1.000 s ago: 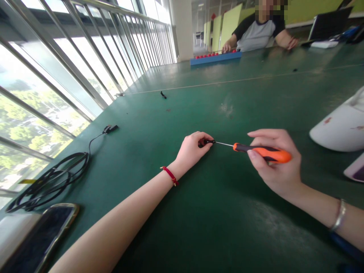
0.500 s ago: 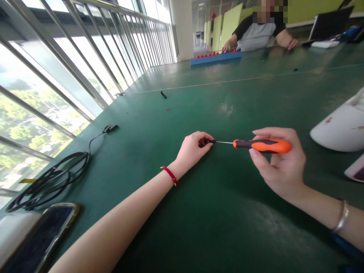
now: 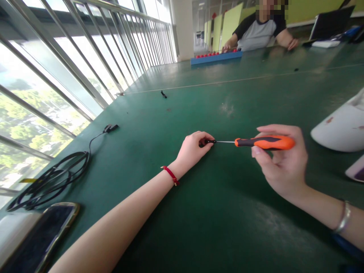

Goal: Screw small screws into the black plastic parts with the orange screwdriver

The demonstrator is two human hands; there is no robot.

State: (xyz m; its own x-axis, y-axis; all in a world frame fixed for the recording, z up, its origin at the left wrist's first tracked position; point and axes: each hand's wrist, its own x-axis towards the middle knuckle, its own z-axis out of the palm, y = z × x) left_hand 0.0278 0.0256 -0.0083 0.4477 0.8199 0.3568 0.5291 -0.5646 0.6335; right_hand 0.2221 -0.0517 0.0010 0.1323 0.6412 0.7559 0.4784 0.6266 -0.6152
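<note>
Green tabletop [image 3: 227,227]: it carries everything on your bench, its left edge running along the metal railing [image 3: 82,49].
Phone [image 3: 42,237]: nearest to you, by the near left corner of the surface, screen up, with a pale object beside it.
Black cable [image 3: 34,191]: loosely coiled along the left edge, just beyond the phone; its plug end [image 3: 110,129] points away from the coil.
Right hand [image 3: 284,165]: you have it curled loosely round the screwdriver handle, thumb below and index finger arched above; a silver bangle [image 3: 343,218] circles that wrist.
Left hand [image 3: 192,149]: your fingers are pinched on a small black piece [image 3: 210,141], low over the middle of the surface; a red cord bracelet [image 3: 170,175] is on the wrist.
Screwdriver [image 3: 273,142]: orange and black handle, lying level between your hands, its thin shaft reaching the black piece; the contact is too small to make out.
White container [image 3: 341,127]: on its side towards the right edge, near your right hand.
Black scrap [image 3: 163,94]: alone, beyond your left hand, nearer the left edge.
Blue strip [image 3: 217,58]: red pieces along it, near the far edge.
Other person [image 3: 257,36]: seated at the far edge, one hand at the strip.
Laptop [image 3: 331,23]: towards the far right corner.
</note>
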